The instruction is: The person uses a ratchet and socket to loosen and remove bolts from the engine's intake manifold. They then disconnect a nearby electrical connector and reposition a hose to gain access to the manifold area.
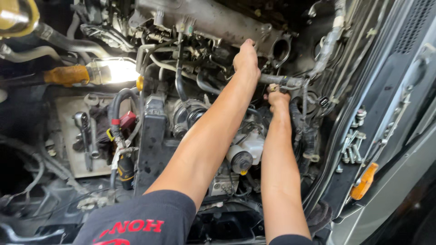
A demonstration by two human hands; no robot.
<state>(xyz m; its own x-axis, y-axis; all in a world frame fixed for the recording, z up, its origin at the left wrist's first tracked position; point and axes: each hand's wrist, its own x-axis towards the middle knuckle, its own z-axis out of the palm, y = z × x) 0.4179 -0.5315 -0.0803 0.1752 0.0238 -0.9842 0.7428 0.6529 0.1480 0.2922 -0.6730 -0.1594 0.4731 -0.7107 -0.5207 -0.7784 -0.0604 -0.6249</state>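
Our left hand (246, 59) lies flat on the metal engine part (218, 20), fingers loosely bent, holding nothing. Our right hand (277, 98) is fisted round a small tool (273, 87) just under the pipe (284, 81), w/ the work lamp (93, 72) lit well to the left.

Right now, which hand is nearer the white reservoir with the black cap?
Right. The right hand is directly above the white reservoir, gripping a small part by the metal pipe. The left hand reaches farther up, against the engine's grey metal housing.
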